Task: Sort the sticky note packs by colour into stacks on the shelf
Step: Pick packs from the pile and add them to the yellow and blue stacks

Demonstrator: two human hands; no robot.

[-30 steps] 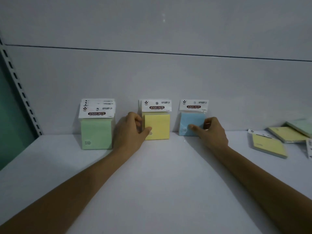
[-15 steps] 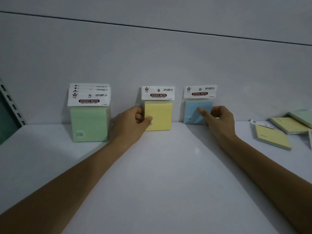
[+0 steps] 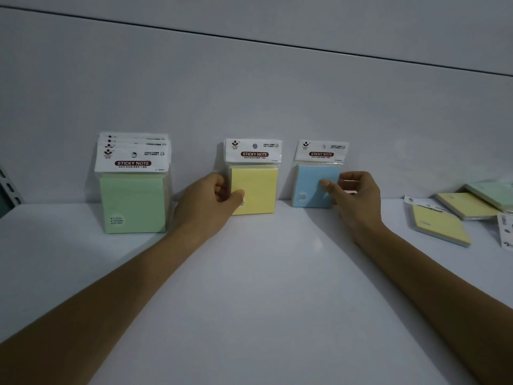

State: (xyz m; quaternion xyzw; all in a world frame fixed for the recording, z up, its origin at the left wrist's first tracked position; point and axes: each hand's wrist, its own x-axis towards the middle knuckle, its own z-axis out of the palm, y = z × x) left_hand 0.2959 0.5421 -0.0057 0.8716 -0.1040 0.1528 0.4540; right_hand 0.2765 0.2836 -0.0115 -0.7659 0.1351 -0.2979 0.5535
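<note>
Three upright groups of sticky note packs lean against the shelf's back wall. A green stack of several packs stands at the left. In the middle stands a yellow pack; my left hand grips its left edge, thumb on its front. To the right stands a blue pack; my right hand pinches its right edge, thumb on the front and fingers behind.
Loose packs lie flat at the right of the white shelf: a yellow pack, another yellow pack, a green pack and a white header card at the frame edge. A perforated upright stands at the left.
The view has tilted and drawn closer. My right hand has shifted from the blue pack's lower front to its right edge. My left hand stays on the yellow pack.
</note>
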